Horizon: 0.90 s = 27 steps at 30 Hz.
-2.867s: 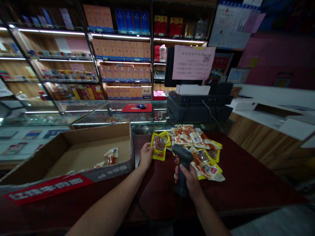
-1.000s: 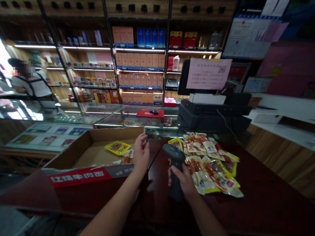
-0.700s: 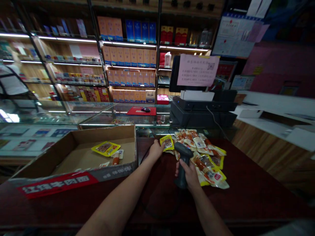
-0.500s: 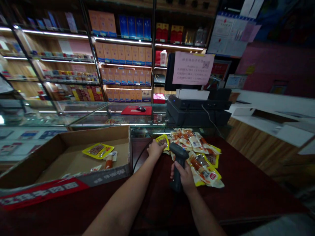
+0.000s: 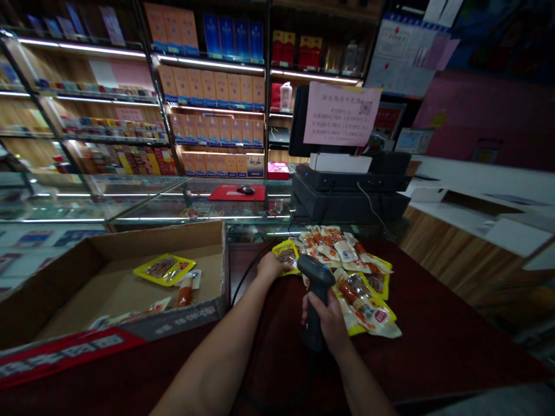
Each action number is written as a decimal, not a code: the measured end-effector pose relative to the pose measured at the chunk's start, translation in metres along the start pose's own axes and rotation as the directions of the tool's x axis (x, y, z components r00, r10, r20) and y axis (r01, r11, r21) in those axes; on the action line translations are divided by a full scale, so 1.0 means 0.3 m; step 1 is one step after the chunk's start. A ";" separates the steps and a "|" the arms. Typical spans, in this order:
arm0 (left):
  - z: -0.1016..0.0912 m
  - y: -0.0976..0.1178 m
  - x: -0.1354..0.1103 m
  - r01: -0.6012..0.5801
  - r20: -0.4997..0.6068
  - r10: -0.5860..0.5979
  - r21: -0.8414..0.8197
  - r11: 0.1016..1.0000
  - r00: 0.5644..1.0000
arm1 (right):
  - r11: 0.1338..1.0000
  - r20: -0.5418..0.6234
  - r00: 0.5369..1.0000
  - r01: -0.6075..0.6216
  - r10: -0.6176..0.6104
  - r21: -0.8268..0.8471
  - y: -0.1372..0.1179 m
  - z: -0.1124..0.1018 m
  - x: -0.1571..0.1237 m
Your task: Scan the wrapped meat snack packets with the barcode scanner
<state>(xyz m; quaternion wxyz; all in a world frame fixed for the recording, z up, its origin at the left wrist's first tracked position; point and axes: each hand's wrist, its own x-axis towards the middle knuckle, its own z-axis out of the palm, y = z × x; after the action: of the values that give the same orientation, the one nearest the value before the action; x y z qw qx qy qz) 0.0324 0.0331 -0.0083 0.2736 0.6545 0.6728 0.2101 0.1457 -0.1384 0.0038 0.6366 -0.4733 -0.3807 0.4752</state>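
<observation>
My right hand (image 5: 327, 318) is wrapped round the handle of a dark barcode scanner (image 5: 315, 270), held upright over the dark red table. My left hand (image 5: 269, 267) grips the near left edge of a yellow-edged snack packet (image 5: 287, 253), just left of the scanner's head. Beside and behind the scanner lies a pile of packaged snacks (image 5: 327, 245), with sausage-like food in clear and white wrappers. At left, a shallow cardboard box (image 5: 203, 238) contains another yellow packet (image 5: 165, 269), a wrapped sausage (image 5: 185, 293) and a few wrappers partly hidden by its front wall.
Behind the table is a glass counter (image 5: 173, 202) with a mouse (image 5: 245, 189) on a red mat. A monitor (image 5: 300, 124) bearing a pink notice stands on a black cash drawer (image 5: 347, 199). Shelves of boxed goods line the back wall. A black cable (image 5: 247, 271) curves beside the box.
The view has shifted slightly, so the box appears a little farther left. Both hands keep their grips on the scanner and the yellow packet, with little movement.
</observation>
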 end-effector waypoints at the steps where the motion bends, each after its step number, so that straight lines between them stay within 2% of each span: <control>1: 0.000 -0.005 0.006 -0.002 0.011 0.002 -0.031 1.000 1.000 | 1.000 0.000 1.000 0.001 -0.001 -0.002 0.002 -0.001 0.000; 6: 0.016 -0.030 0.017 -0.039 -0.023 0.035 -0.253 0.967 0.999 | 1.000 0.001 1.000 -0.002 0.002 -0.013 0.007 -0.003 0.001; 11: 0.040 -0.046 0.030 -0.130 -0.085 0.102 -0.459 0.879 0.991 | 1.000 -0.008 1.000 -0.014 0.014 -0.008 0.000 0.000 -0.004; 16: 0.040 -0.054 0.061 -0.066 0.025 0.114 -0.687 0.723 0.993 | 1.000 0.012 1.000 0.022 -0.022 0.006 -0.001 0.000 -0.004; 19: 0.028 -0.059 0.063 -0.010 0.098 0.130 -0.761 0.648 0.987 | 1.000 0.007 1.000 0.023 -0.023 0.008 0.002 0.001 -0.002; 21: 0.021 -0.061 0.058 0.004 0.108 0.136 -0.797 0.604 0.985 | 1.000 0.005 1.000 0.013 -0.013 0.007 0.003 0.002 -0.003; 27: 0.025 -0.048 0.032 -0.050 -0.030 0.055 -0.909 0.414 0.998 | 1.000 0.021 1.000 0.004 -0.004 -0.010 -0.005 0.004 -0.008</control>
<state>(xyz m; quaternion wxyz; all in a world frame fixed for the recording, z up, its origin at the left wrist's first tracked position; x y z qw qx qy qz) 0.0262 0.0413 -0.0242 0.5786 0.4241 0.4310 0.5474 0.1443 -0.1406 0.0055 0.6312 -0.4707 -0.3907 0.4768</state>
